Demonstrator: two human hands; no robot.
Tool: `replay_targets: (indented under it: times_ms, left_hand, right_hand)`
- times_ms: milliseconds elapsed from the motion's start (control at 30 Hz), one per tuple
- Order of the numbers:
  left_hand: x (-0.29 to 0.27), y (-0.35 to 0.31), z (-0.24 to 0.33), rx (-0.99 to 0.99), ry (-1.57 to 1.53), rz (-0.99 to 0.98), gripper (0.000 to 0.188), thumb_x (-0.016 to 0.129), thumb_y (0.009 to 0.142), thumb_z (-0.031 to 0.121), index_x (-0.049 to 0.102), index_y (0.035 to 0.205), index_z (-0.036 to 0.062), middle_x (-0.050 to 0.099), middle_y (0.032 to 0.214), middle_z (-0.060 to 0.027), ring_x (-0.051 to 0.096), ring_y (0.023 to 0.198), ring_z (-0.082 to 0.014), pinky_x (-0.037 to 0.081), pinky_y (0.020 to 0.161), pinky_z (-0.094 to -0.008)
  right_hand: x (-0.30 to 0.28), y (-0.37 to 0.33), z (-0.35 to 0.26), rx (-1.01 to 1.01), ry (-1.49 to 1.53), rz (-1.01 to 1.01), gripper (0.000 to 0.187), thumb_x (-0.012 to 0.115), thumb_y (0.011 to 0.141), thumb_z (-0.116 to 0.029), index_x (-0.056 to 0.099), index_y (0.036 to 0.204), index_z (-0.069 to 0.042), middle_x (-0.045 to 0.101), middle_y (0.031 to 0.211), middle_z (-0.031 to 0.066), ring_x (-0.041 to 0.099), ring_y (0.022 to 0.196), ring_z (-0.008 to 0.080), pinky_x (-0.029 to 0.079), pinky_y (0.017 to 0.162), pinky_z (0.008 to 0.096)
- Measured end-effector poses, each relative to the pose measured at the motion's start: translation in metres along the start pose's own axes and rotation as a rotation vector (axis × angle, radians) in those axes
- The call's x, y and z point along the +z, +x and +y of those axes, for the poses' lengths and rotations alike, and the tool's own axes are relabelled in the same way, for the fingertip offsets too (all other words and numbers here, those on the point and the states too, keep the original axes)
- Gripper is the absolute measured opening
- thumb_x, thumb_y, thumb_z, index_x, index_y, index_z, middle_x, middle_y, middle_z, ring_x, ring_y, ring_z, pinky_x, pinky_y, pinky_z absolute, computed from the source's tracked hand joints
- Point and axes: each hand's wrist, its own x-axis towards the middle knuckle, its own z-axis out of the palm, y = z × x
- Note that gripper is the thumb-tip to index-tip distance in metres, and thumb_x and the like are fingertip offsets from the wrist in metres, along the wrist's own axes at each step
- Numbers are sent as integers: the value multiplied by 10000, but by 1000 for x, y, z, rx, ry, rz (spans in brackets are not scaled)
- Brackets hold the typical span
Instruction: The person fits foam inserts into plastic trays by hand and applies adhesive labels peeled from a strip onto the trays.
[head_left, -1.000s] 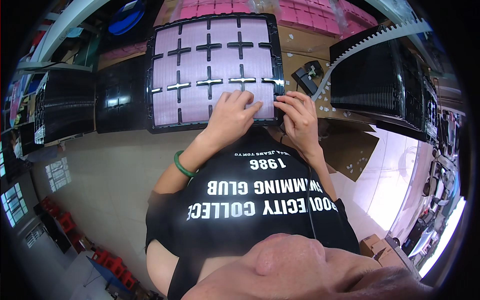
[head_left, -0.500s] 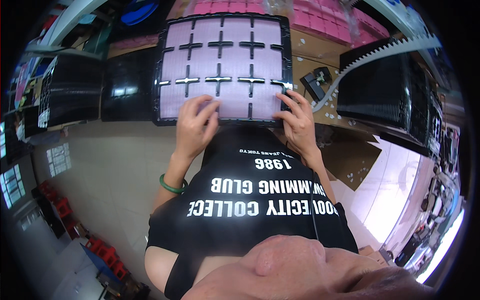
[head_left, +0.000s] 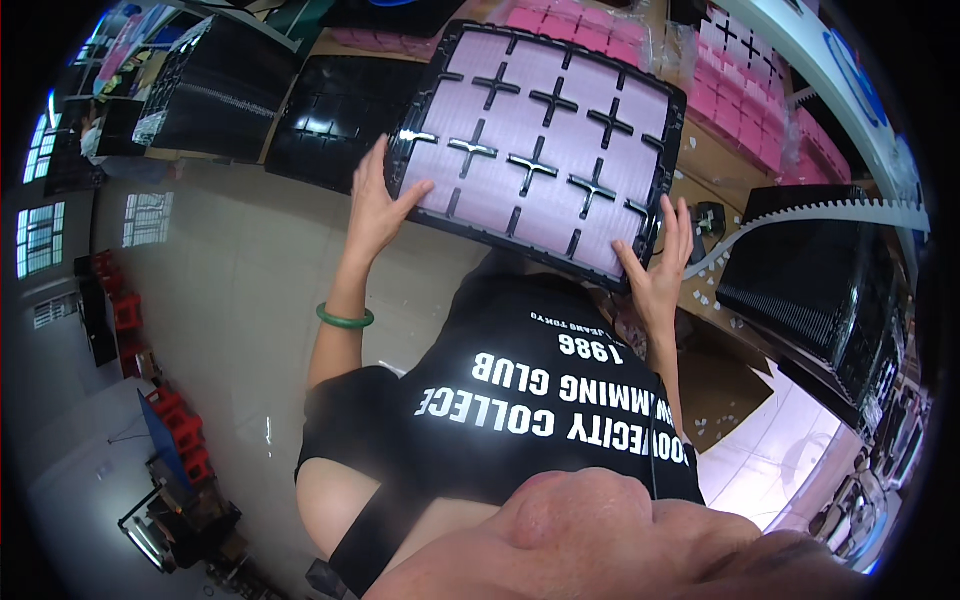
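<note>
Between my hands is a black plastic tray (head_left: 672, 140) with raised cross-shaped dividers, its compartments filled with flat lilac-pink pieces (head_left: 497, 190). My left hand (head_left: 376, 212) grips the left rim, thumb over the near left corner and fingers along the outer side. On the opposite edge my right hand (head_left: 656, 275) has its thumb on top and its fingers against the outside. The tray is turned at an angle, its near right corner closest to me. Its underside is hidden.
To the left lie a flat black tray (head_left: 345, 120) and a black tray stack (head_left: 215, 90). Another black stack (head_left: 795, 285) stands at right, beside a pale toothed strip (head_left: 810, 213) and a small black device (head_left: 709, 220). Pink-filled trays (head_left: 735, 95) sit at the back.
Both hands have moved from the tray's near part to its left and right edges. In the picture, the tray has turned clockwise and shifted right, and the surroundings have tilted too.
</note>
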Motion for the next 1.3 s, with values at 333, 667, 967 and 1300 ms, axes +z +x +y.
replay_targets:
  times_ms: [333,667,967,1300]
  left_hand:
    - [30,106,-12,-350,-608,-293,937,775,752,409,311,1415,-63,400,1398,-292,403,1314,-347,352,1064,-400]
    - [103,230,-32,-252,-344,-282,833,789,676,477,526,1252,-63,616,1184,-212,596,1102,-294,454,947,-341]
    - [106,226,-14,-102,-358,-373,799,769,704,491,524,1272,-13,564,1248,-235,551,1164,-329,432,978,-384]
    - [165,197,147,715,-193,-34,243,714,771,253,682,966,110,481,1340,-172,381,1293,-372,308,1049,-503]
  right_hand:
    - [-1,68,45,212,458,26,739,744,783,-271,411,1383,3,441,1396,198,394,1320,279,252,1107,381]
    - [34,190,98,315,162,121,1019,820,633,-464,340,1427,-40,427,1388,249,354,1319,390,280,1096,460]
    - [41,196,98,133,-5,186,801,786,679,-394,464,1353,-104,511,1314,187,425,1251,377,322,1052,461]
    - [31,164,76,108,33,374,519,711,767,-233,559,1247,-109,513,1299,157,386,1272,339,292,1074,433]
